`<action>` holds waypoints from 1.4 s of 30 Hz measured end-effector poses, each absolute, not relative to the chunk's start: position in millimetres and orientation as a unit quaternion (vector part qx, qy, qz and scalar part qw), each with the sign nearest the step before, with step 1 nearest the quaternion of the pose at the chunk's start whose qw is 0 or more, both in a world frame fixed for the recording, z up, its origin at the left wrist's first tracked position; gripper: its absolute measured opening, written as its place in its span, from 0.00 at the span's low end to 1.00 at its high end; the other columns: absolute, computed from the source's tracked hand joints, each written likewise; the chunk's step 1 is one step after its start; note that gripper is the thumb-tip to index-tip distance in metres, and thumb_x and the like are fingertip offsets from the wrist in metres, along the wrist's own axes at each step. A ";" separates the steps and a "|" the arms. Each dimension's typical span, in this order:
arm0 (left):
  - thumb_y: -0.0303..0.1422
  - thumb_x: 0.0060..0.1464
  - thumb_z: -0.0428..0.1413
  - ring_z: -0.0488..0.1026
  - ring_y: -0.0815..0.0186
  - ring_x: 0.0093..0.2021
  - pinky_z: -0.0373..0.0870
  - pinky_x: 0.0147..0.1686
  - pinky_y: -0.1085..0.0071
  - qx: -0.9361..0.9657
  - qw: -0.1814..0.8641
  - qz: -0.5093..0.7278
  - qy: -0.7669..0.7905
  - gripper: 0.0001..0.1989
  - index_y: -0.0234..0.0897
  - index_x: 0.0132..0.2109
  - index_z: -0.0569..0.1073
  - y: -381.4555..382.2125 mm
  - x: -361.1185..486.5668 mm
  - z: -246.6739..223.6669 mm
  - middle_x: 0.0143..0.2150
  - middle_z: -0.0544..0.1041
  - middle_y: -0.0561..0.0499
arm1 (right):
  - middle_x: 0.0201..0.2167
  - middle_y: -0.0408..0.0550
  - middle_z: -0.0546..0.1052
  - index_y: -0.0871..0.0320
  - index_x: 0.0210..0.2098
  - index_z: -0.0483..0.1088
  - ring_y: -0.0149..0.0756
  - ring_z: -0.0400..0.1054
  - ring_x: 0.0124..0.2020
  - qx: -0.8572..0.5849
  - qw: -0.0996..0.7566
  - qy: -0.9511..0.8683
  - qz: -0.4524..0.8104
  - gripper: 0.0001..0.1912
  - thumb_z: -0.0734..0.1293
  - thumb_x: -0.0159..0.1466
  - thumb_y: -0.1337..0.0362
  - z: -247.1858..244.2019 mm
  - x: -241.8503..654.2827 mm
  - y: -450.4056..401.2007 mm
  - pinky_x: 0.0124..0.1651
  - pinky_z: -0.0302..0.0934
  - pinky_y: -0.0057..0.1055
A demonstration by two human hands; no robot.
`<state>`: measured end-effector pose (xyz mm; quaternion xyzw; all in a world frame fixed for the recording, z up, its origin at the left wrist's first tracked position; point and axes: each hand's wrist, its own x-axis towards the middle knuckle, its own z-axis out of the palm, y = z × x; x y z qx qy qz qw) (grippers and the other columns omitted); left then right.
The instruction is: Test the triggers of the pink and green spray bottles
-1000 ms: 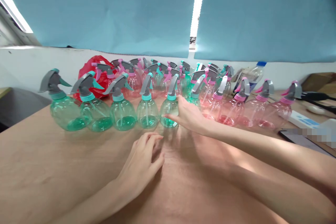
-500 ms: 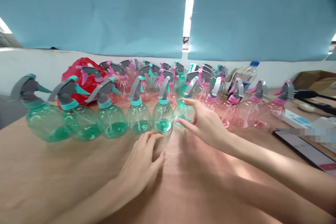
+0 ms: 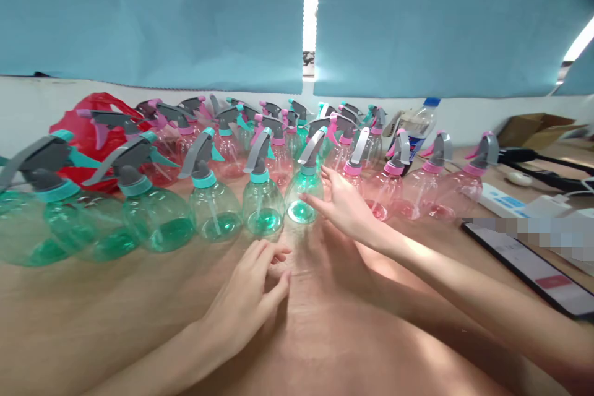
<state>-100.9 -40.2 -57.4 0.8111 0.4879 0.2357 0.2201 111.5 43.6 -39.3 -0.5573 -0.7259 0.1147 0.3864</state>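
Note:
Several green spray bottles (image 3: 160,223) with grey and turquoise heads stand in a front row from the left to the middle. Pink spray bottles (image 3: 420,195) continue the row to the right. My right hand (image 3: 348,207) is at the right side of the rightmost front green bottle (image 3: 304,195), thumb and fingers apart around its edge; whether it grips the bottle is unclear. My left hand (image 3: 255,284) rests on the wooden table (image 3: 153,328) in front of another green bottle (image 3: 263,213), holding nothing, its fingers loosely curved and apart from the thumb.
More spray bottles crowd behind the front row, beside a red plastic bag (image 3: 99,120). At the right are a blue-capped bottle (image 3: 420,120), a cardboard box (image 3: 533,130), a white power strip (image 3: 503,201), black cables and a phone (image 3: 533,266).
The view has turned slightly right, so the bottles sit further left in the picture. My right hand is closer in beside the green bottle. My left hand has barely moved.

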 end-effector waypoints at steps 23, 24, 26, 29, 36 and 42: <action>0.37 0.62 0.49 0.72 0.63 0.37 0.72 0.37 0.64 0.795 0.217 0.299 0.480 0.09 0.43 0.46 0.70 -47.1 -86.9 -20.4 0.41 0.74 0.51 | 0.56 0.63 0.71 0.61 0.61 0.60 0.55 0.67 0.54 -0.506 0.329 -0.774 0.192 0.33 0.66 0.62 0.50 -28.3 126.6 17.7 0.51 0.64 0.52; 0.37 0.62 0.49 0.73 0.63 0.37 0.72 0.38 0.64 0.788 0.216 0.312 0.484 0.08 0.43 0.46 0.70 -45.7 -84.5 -17.8 0.41 0.74 0.51 | 0.57 0.62 0.71 0.61 0.61 0.60 0.54 0.68 0.53 -0.500 0.325 -0.778 0.199 0.33 0.66 0.62 0.50 -27.9 128.6 13.6 0.50 0.64 0.52; 0.38 0.61 0.51 0.73 0.63 0.36 0.72 0.36 0.65 0.770 0.214 0.337 0.498 0.09 0.43 0.47 0.69 -42.2 -79.2 -13.7 0.41 0.72 0.52 | 0.58 0.61 0.69 0.59 0.60 0.60 0.52 0.70 0.50 -0.488 0.320 -0.783 0.217 0.32 0.67 0.62 0.51 -27.2 132.5 4.4 0.48 0.66 0.49; 0.40 0.58 0.55 0.72 0.65 0.34 0.72 0.33 0.66 0.750 0.225 0.350 0.514 0.13 0.42 0.48 0.68 -37.0 -70.3 -10.7 0.40 0.70 0.52 | 0.57 0.59 0.70 0.58 0.60 0.60 0.46 0.72 0.44 -0.465 0.319 -0.787 0.249 0.30 0.68 0.61 0.55 -25.9 137.6 -13.4 0.42 0.68 0.44; 0.39 0.52 0.59 0.67 0.54 0.57 0.67 0.54 0.54 0.779 0.244 0.376 0.438 0.28 0.42 0.58 0.60 -38.6 -43.3 1.9 0.58 0.66 0.45 | 0.52 0.53 0.72 0.53 0.58 0.58 0.38 0.72 0.33 -0.421 0.310 -0.807 0.275 0.30 0.70 0.61 0.55 -25.1 143.1 -58.9 0.38 0.68 0.40; 0.36 0.54 0.57 0.73 0.60 0.42 0.74 0.40 0.63 0.790 0.272 0.365 0.411 0.17 0.39 0.49 0.65 -49.7 -21.4 19.8 0.47 0.72 0.48 | 0.53 0.53 0.71 0.53 0.54 0.62 0.48 0.69 0.50 -0.374 0.333 -0.836 0.225 0.29 0.70 0.59 0.48 -26.6 141.7 -72.3 0.48 0.67 0.44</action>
